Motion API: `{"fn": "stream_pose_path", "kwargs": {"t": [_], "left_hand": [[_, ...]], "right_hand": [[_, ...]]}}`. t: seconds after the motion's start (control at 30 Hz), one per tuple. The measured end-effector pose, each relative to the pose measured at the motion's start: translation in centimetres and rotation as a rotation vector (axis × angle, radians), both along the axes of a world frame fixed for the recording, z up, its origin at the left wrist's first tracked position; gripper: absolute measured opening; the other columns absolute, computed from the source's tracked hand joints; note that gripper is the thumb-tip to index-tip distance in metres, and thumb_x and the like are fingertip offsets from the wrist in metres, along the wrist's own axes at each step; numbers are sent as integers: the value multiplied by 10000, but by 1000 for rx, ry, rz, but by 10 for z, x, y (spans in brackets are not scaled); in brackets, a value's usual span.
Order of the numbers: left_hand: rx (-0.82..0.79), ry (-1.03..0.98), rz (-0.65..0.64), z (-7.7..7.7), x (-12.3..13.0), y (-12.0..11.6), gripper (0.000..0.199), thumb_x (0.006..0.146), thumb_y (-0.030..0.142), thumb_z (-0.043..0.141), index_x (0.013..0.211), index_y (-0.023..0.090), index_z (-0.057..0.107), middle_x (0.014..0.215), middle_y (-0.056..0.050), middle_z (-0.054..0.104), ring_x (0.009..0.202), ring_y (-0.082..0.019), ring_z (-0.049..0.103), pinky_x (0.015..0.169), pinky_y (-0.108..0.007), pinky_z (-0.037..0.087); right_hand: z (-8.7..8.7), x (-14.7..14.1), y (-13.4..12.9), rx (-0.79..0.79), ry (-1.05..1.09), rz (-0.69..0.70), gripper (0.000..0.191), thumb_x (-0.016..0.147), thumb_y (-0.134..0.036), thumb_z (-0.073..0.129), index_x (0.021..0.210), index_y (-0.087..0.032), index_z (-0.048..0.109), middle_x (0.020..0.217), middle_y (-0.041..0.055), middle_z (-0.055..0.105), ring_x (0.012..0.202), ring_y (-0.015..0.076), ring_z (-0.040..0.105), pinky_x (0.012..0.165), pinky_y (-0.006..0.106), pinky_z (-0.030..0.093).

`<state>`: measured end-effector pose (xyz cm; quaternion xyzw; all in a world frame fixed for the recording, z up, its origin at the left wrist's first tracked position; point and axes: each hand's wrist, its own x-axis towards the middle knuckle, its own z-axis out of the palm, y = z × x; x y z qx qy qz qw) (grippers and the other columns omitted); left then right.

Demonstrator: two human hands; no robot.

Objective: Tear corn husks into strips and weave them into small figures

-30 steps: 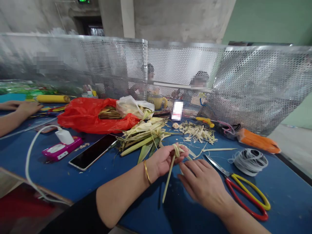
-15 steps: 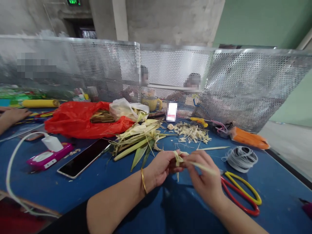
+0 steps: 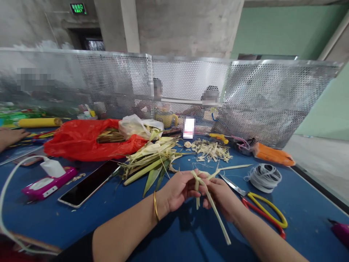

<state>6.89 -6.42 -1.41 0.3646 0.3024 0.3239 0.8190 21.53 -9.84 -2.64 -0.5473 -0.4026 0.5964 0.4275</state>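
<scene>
Between both hands is a small piece of pale, folded plant-leaf strips [image 3: 196, 180], crossed over one another. My left hand [image 3: 180, 191], with a gold bangle at the wrist, pinches the crossing between thumb and fingers. My right hand [image 3: 219, 193] is closed on the same strips from the right side. One long strip end [image 3: 218, 218] hangs down toward me, and a shorter end drops below the left fingers. Right behind the right hand lie scissors [image 3: 241, 191] with one yellow and one red handle. A pile of dried leaves [image 3: 152, 160] lies beyond my left hand.
A ball of grey string [image 3: 265, 178] and an orange packet [image 3: 274, 154] lie to the right. Leaf scraps [image 3: 211, 150] are heaped behind my hands. At left are a phone [image 3: 89, 183], a purple power strip [image 3: 49, 183], a red bag [image 3: 79, 142] and another person's hand [image 3: 12, 136].
The long strip, which pointed right across my right hand, now hangs down toward me. My right hand has lowered slightly and turned, and the scissor blades have come into view.
</scene>
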Motion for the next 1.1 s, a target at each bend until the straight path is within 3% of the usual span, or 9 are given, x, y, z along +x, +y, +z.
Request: {"fn": "stream_pose_path", "kwargs": {"t": [0.13, 0.2, 0.3, 0.43, 0.53, 0.6, 0.7, 0.83, 1.1], "left_hand": [[28, 68, 191, 4, -4, 7, 187, 841, 270, 552, 857, 128, 671, 857, -80, 705, 617, -103, 623, 456, -147, 452], [37, 105, 237, 5, -6, 11, 181, 832, 272, 548, 824, 135, 666, 764, -58, 687, 579, -94, 595, 417, -139, 394], [99, 116, 232, 2, -7, 14, 161, 800, 258, 557, 778, 135, 658, 701, -39, 657, 532, -82, 547, 380, -147, 294], [139, 138, 176, -4, -6, 14, 195, 766, 309, 590, 785, 130, 662, 818, -63, 681, 544, -77, 539, 374, -167, 224], [200, 202, 132, -4, -5, 11, 264, 753, 370, 595, 782, 119, 670, 691, -48, 652, 498, -80, 513, 371, -184, 210], [275, 251, 62, -2, -4, 7, 288, 748, 393, 591, 762, 115, 667, 629, -37, 631, 479, -85, 513, 368, -185, 232], [382, 279, -131, 4, -3, -2, 326, 752, 431, 581, 777, 118, 665, 684, -55, 667, 480, -92, 538, 363, -181, 282], [415, 303, -254, 5, -4, -8, 326, 759, 440, 576, 746, 124, 653, 715, -71, 687, 499, -97, 563, 359, -167, 298], [366, 320, -305, 1, -5, -5, 299, 771, 410, 567, 721, 127, 650, 711, -75, 691, 483, -83, 550, 357, -160, 285]], "right_hand": [[5, 0, -1, 182, -220, 40, 228, 786, -400, 588, 770, -195, 489, 596, -27, 621, 361, 106, 545, 376, 223, 444], [8, 0, -3, 416, -245, 142, 165, 828, -315, 543, 949, -206, 513, 702, -21, 644, 507, 126, 620, 521, 263, 520], [10, 2, -8, 741, -432, 343, 264, 892, -200, 453, 1140, -246, 531, 922, 19, 650, 772, 136, 657, 745, 285, 517], [9, 4, -12, 999, -879, 376, 179, 911, -186, 468, 960, -232, 635, 891, 51, 652, 809, 162, 620, 713, 265, 470], [13, 5, -13, 1122, -885, 264, 150, 921, -207, 474, 918, -223, 624, 826, 48, 643, 760, 156, 595, 686, 258, 448], [17, 6, -14, 1122, -782, 91, 143, 921, -226, 471, 860, -212, 599, 812, 44, 617, 764, 157, 578, 700, 262, 444], [19, 8, -12, 920, -690, -116, 197, 927, -278, 435, 759, -208, 511, 725, 11, 573, 689, 144, 546, 654, 248, 431], [15, 9, -8, 660, -819, -27, 245, 920, -332, 410, 699, -228, 399, 532, -59, 471, 505, 120, 448, 514, 220, 326], [15, 7, -8, 623, -1055, -27, 252, 921, -332, 360, 699, -231, 424, 565, -25, 539, 575, 154, 497, 567, 253, 285]]}}
